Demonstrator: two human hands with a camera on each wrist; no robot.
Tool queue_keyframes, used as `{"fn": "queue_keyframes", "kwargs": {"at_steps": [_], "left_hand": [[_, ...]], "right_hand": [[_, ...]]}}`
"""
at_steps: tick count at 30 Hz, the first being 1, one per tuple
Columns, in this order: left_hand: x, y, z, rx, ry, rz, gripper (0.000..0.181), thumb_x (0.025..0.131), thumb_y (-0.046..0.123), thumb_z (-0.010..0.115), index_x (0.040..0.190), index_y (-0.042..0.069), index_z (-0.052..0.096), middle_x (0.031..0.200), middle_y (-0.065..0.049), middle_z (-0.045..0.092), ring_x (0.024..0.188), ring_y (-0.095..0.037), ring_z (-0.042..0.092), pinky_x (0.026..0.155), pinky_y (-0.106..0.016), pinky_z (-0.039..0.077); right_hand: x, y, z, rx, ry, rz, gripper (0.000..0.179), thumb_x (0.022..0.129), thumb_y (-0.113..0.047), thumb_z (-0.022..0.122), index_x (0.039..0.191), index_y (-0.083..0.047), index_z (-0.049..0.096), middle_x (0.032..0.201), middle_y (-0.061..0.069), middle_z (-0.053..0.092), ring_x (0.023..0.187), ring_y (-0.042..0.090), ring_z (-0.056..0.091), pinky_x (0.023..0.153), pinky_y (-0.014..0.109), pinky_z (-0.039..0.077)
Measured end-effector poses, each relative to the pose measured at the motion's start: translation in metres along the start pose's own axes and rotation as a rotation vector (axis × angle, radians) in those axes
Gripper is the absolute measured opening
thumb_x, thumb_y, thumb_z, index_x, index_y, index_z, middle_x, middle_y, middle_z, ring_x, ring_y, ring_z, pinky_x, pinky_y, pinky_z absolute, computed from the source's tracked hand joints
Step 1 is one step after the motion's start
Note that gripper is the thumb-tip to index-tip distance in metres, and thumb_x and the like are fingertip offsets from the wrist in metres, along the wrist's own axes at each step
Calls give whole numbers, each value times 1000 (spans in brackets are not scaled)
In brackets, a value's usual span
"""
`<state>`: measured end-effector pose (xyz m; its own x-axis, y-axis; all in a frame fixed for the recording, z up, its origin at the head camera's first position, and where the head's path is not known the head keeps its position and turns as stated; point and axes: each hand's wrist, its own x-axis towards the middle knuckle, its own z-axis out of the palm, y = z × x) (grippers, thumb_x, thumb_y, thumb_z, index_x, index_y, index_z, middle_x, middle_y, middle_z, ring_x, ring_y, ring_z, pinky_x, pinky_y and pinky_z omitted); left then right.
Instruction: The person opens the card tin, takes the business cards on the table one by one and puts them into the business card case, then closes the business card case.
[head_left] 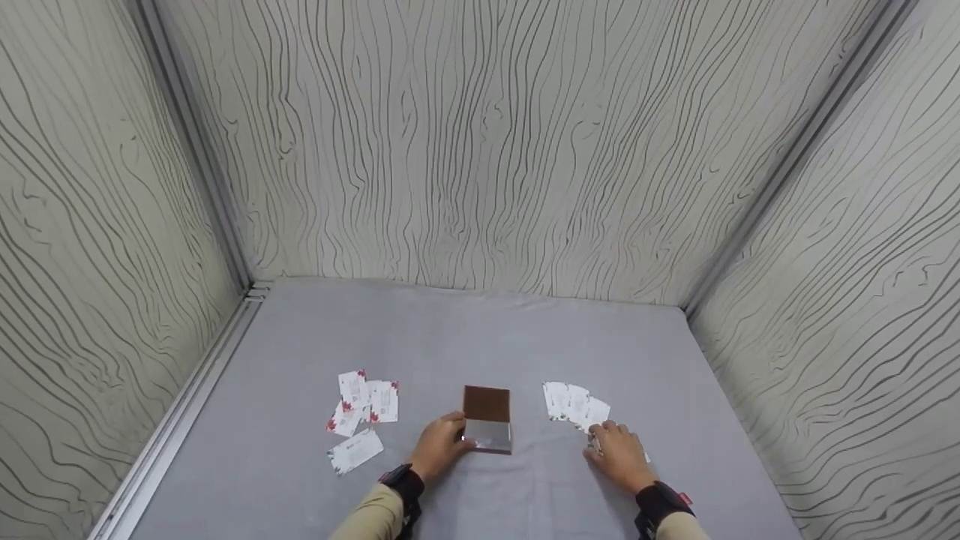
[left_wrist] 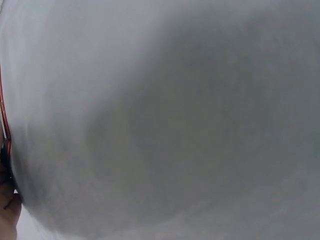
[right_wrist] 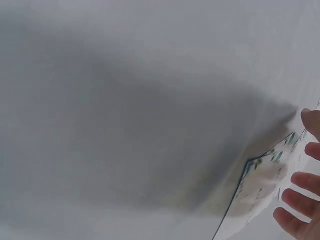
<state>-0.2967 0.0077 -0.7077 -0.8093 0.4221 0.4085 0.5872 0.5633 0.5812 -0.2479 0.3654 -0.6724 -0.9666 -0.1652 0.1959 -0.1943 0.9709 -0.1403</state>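
Note:
My left hand (head_left: 441,448) grips the left edge of a small card case (head_left: 487,403) in the head view. The case lies unfolded, its brown half farther away and its shiny silver half closer to me. Only a strip of the case's edge and some fingertips (left_wrist: 11,200) show in the left wrist view. On the right side, my right hand (head_left: 621,454) is over the near end of a spread of white cards (head_left: 576,403). Its fingers look loosely extended in the right wrist view, just above a white card (right_wrist: 260,187) with green and blue corner marks. The hand partly hides the nearest cards.
Left of the case lie several white cards (head_left: 385,401) with red corner designs, overlapping one another. A card with grey-green corners (head_left: 355,451) lies closer to me. Grey cloth (head_left: 465,330) covers the table, and wood-grain panels (head_left: 480,150) enclose it on three sides.

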Motion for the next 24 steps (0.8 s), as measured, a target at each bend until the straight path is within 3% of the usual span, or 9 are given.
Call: {"fn": "queue_keyframes", "kwargs": {"at_steps": [8,13,24], "left_hand": [[0,1,-1,13,37,49,23,76,14,82,75,2,62,75,1,50,64,-8,41,56,-27,38],[0,2,0,9,39,55,20,76,13,81,77,2,64,77,-1,53,65,-8,42,57,-28,40],[1,1,1,3,20,14,20,78,12,81,78,2,64,77,-2,55,65,-9,44,58,-28,40]], "right_hand": [[-14,18,-8,76,-53,117,36,83,-22,77,108,-1,62,102,24,59,94,46,58,78,61,47],[-18,28,-11,82,-106,165,49,86,-25,75,121,5,58,112,32,54,103,50,54,85,63,45],[-25,44,-20,85,-199,224,56,83,-30,77,122,3,55,98,25,54,90,47,55,75,62,47]]}}
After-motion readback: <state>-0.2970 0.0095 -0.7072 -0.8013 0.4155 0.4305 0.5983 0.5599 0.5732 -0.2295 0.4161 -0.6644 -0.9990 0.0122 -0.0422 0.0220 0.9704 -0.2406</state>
